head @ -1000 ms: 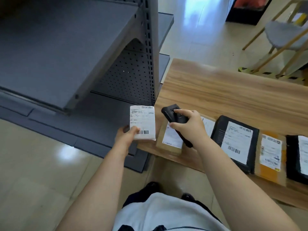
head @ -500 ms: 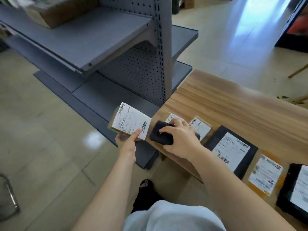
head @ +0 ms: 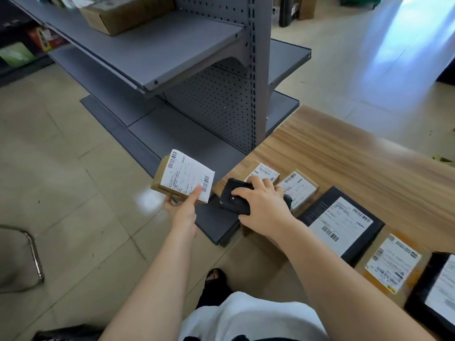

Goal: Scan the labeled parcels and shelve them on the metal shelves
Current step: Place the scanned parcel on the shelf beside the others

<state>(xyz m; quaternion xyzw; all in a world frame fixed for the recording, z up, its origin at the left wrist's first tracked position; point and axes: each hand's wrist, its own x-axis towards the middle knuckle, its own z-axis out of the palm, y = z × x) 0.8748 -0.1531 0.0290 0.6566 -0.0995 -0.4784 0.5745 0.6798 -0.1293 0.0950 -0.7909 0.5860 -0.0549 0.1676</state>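
My left hand (head: 183, 209) holds a small cardboard parcel (head: 183, 177) with a white barcode label, out over the floor left of the table. My right hand (head: 264, 205) grips a black handheld scanner (head: 234, 199) at the wooden table's (head: 344, 153) near left corner, its head turned toward the parcel. Two small labeled cardboard parcels (head: 298, 187) lie on the table just behind that hand. Further right lie a black labeled mailer (head: 341, 223), an orange-brown one (head: 392, 263) and another black one (head: 440, 294). The grey metal shelves (head: 160, 52) stand ahead.
A cardboard box (head: 123, 13) sits on the upper shelf at the left. The shelf's pegboard upright (head: 258, 70) stands against the table's left corner. A metal chair leg (head: 32, 254) shows at the left edge. Tiled floor surrounds the shelf base.
The view has swung left and up toward the shelves. My left hand has tilted the parcel and drawn it left; my right hand has lowered the scanner to the table corner.
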